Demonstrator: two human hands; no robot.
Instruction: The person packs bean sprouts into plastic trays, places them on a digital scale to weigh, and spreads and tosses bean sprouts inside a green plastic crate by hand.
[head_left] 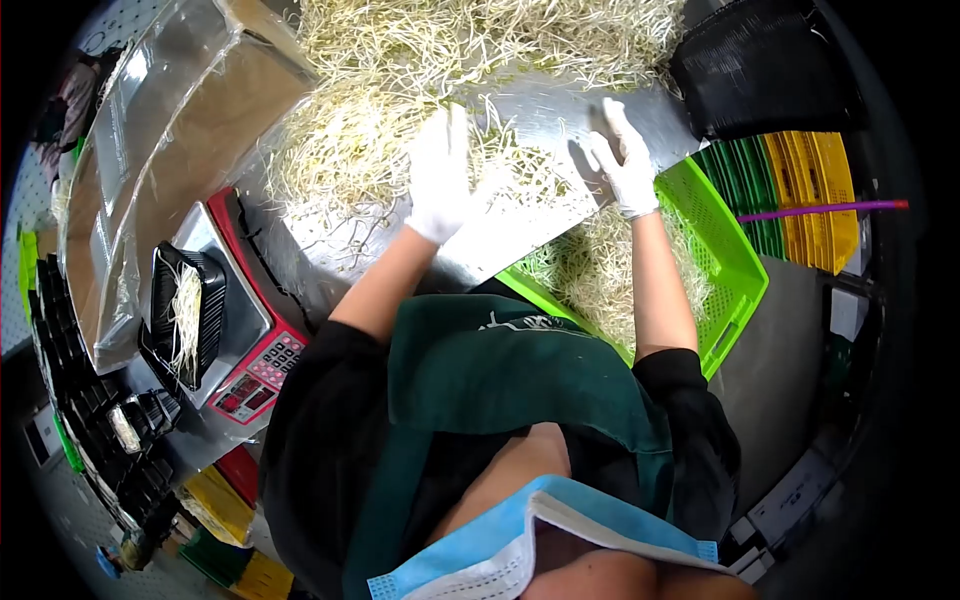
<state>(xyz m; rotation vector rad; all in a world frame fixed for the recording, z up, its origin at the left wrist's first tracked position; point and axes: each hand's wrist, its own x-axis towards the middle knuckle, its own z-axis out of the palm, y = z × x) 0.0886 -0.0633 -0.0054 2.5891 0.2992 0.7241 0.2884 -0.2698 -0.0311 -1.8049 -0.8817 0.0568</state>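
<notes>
A loose heap of bean sprouts is spread over the metal table. My left hand, in a white glove, rests at the heap's right side with its fingers stretched out and touching the sprouts. My right hand, gloved as well, is held over the metal surface, thumb and fingers apart and nothing in it. Below its wrist, a bright green crate holds more sprouts. A thin scatter of sprouts lies between the two hands.
On the left, a red scale carries a black tray with some sprouts. Beyond it stands a plastic-lined cardboard box. Black trays line the far left. At right are a black crate and yellow crates.
</notes>
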